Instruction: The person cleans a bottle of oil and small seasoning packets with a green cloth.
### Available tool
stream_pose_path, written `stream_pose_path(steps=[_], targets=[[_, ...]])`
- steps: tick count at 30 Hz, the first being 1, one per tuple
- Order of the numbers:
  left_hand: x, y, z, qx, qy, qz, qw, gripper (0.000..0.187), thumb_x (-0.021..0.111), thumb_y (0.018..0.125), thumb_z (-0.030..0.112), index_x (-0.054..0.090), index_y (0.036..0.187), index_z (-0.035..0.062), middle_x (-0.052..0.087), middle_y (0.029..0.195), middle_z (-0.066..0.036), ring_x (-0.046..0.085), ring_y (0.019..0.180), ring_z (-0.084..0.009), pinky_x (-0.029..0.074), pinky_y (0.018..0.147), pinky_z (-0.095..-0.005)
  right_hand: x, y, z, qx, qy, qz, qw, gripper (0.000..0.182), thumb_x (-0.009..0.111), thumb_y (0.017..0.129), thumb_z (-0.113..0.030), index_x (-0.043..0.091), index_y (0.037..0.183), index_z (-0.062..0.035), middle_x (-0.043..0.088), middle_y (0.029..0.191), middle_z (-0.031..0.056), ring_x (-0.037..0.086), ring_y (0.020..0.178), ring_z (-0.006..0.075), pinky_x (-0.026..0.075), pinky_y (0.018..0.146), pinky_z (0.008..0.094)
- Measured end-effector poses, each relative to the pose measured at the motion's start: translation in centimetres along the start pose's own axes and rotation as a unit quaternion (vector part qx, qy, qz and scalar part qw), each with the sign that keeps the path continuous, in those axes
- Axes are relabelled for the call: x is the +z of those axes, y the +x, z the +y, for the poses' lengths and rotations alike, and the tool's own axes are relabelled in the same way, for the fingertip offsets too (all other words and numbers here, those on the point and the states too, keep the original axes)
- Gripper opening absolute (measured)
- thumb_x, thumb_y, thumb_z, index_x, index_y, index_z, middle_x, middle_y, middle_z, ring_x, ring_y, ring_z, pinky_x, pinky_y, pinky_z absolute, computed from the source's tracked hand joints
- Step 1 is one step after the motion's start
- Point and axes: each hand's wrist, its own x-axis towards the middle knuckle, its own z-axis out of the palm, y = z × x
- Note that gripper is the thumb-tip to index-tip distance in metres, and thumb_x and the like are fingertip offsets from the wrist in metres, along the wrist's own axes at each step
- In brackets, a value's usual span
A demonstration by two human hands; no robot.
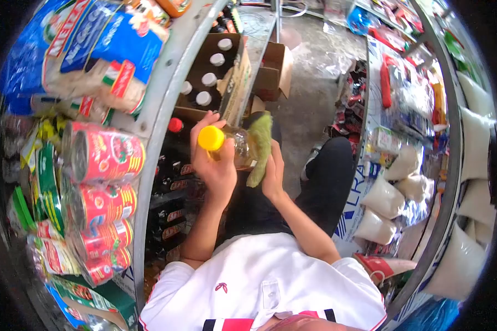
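Observation:
My left hand (217, 172) is closed around the neck end of a clear plastic bottle (239, 147) with a yellow cap (211, 138). The bottle lies tilted, its cap toward me, and seems to hold a pale yellow liquid. Pressed to the bottle's far side is a fuzzy green cloth (261, 144), gripped by my right hand (274, 174). Part of the bottle is hidden behind the cloth and my fingers. Just beyond my left hand, a cardboard box (238, 77) holds several dark bottles with white caps (217, 59).
Shelving on the left carries shrink-wrapped red cans (109, 151) and blue-and-white bags (110, 38). Below it stand dark bottles (174, 220), one red-capped. White filled bags (384, 196) lie on the right shelf. An open carton (273, 71) sits ahead on the concrete floor (315, 83).

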Motion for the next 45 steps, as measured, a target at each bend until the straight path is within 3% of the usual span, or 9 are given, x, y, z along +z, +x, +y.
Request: stream_pose_path(steps=[3,5,8,18,21,26,35,43,45], targets=[[-0.8,-0.7,-0.4,0.001,0.030,-0.051,0.998,0.032,0.067,0.090,0.018,0.066,0.115,-0.0023,0.060,0.129,-0.018,0.057,0.124,-0.0349,0.042,0.109,-0.0436,0.4,-2.5,-0.5,-0.157,-0.091,0.010,0.983,0.074,0.053,0.098,-0.047,0.039,0.149,0.0046,0.043,0.148,0.0271,0.042,0.138,0.0448,0.030,0.117,0.0506],[-1.5,-1.6,-0.4,-0.066,-0.019,-0.132,0.989,0.060,0.072,0.091,0.047,0.061,0.125,-0.0014,0.060,0.132,-0.019,0.056,0.126,-0.0329,0.041,0.109,-0.0452,0.2,-3.8,0.5,-0.086,-0.146,0.027,0.985,0.066,0.072,0.087,-0.027,0.049,0.141,0.0028,0.053,0.138,0.0249,0.049,0.130,0.0439,0.037,0.112,0.0522],[-2.4,-1.5,2.7,0.014,0.078,-0.189,0.979,0.088,0.098,0.062,0.031,0.055,0.133,0.0035,0.055,0.138,-0.019,0.057,0.124,-0.0362,0.044,0.109,-0.0448,-1.7,-4.0,2.7,-0.103,-0.145,0.017,0.984,0.049,0.069,0.090,-0.018,0.056,0.133,0.0030,0.062,0.123,0.0213,0.061,0.114,0.0362,0.048,0.099,0.0458],[-10.6,-6.5,4.9,-0.034,0.091,-0.179,0.979,0.067,0.091,0.070,0.014,0.058,0.127,0.0051,0.062,0.123,-0.019,0.064,0.112,-0.0354,0.053,0.096,-0.0418,-10.4,-1.1,8.6,0.064,-0.207,0.343,0.914,0.045,0.062,0.105,-0.024,0.058,0.134,0.0101,0.067,0.127,0.0185,0.065,0.111,0.0255,0.051,0.095,0.0379],[-14.8,-10.3,6.1,-0.082,0.160,-0.171,0.969,0.068,0.093,0.067,0.017,0.060,0.125,0.0052,0.063,0.122,-0.018,0.065,0.111,-0.0347,0.054,0.094,-0.0419,-11.2,0.2,9.1,0.214,0.022,0.364,0.906,0.047,0.060,0.106,-0.029,0.058,0.136,0.0067,0.067,0.126,0.0144,0.066,0.109,0.0226,0.052,0.094,0.0361],[-21.2,-15.9,8.8,-0.189,0.269,-0.183,0.927,0.069,0.093,0.066,0.019,0.060,0.126,0.0075,0.064,0.121,-0.016,0.066,0.109,-0.0335,0.055,0.094,-0.0414,-12.9,-0.5,13.3,0.168,-0.063,0.271,0.946,0.048,0.061,0.105,-0.032,0.059,0.137,0.0037,0.068,0.125,0.0102,0.066,0.108,0.0196,0.053,0.092,0.0344],[-26.5,-23.5,11.5,-0.264,0.508,-0.043,0.819,0.072,0.092,0.063,0.022,0.059,0.125,0.0073,0.061,0.116,-0.015,0.063,0.105,-0.0315,0.052,0.094,-0.0403,-14.8,0.0,14.8,0.194,-0.133,0.242,0.941,0.054,0.063,0.103,-0.038,0.061,0.134,0.0066,0.068,0.128,0.0147,0.066,0.112,0.0243,0.052,0.092,0.0384],[-30.2,-27.2,9.4,-0.408,0.497,0.107,0.758,0.073,0.093,0.069,0.021,0.057,0.128,-0.0024,0.064,0.121,-0.016,0.061,0.116,-0.0291,0.052,0.095,-0.0395,-16.1,0.0,16.2,0.170,-0.171,0.240,0.941,0.051,0.065,0.102,-0.036,0.063,0.133,0.0036,0.071,0.120,0.0098,0.068,0.102,0.0190,0.054,0.089,0.0339],[-29.6,-25.2,10.1,-0.468,0.385,0.248,0.756,0.074,0.095,0.069,0.024,0.057,0.126,-0.0043,0.063,0.121,-0.018,0.060,0.117,-0.0311,0.051,0.098,-0.0410,-15.4,0.1,15.5,0.176,-0.157,0.238,0.942,0.051,0.065,0.102,-0.036,0.063,0.133,0.0036,0.071,0.119,0.0099,0.068,0.101,0.0188,0.054,0.088,0.0337]])
